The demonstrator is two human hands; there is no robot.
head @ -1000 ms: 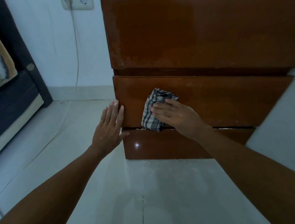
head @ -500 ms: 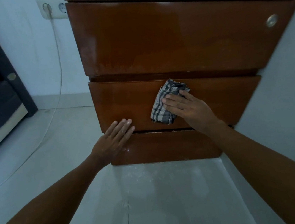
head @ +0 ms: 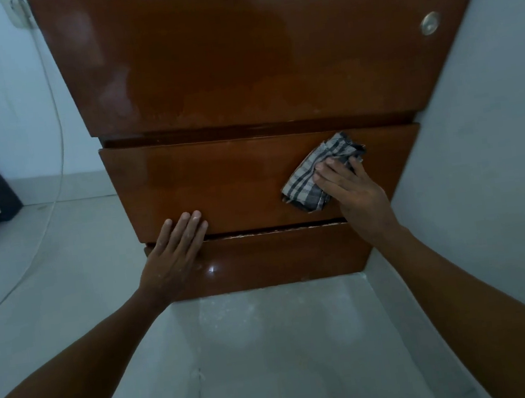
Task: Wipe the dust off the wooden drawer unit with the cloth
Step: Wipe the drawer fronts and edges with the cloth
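Mid-wipe: right hand (head: 351,193), fingers flat, presses cloth (head: 317,174) on the middle drawer (head: 219,184) near its right end. Left hand (head: 174,249) flat, fingers straight, bracing unit (head: 236,53). Next probably: bottom drawer, hazy top front.

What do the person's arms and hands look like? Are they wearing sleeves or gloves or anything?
Both arms are bare all the way up to the edge of the picture, so no sleeves show. The left hand and the right hand wear no gloves, and I can see no rings, watch or bracelets. The left hand has pale dusty specks on its fingers and back.
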